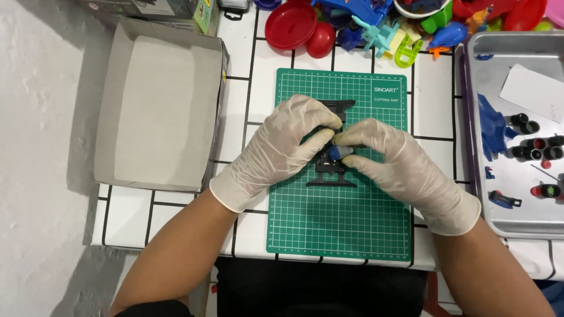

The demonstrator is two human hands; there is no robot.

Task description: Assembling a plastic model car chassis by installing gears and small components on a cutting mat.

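Both hands wear pale latex gloves and meet over a green cutting mat (341, 223). My left hand (282, 147) grips a black plastic toy frame (332, 173) from the left, and its top bar sticks out above the fingers. My right hand (393, 161) pinches a small blue part (334, 154) against the frame's middle. The frame's lower feet rest on the mat. Most of the frame's centre is hidden by my fingers.
An open grey cardboard box (158, 111) lies at the left. A metal tray (499, 194) at the right holds blue and black small parts, little wheels and a white card. Colourful plastic toys (376, 26) and red lids are piled at the far edge of the white tiled table (241, 111).
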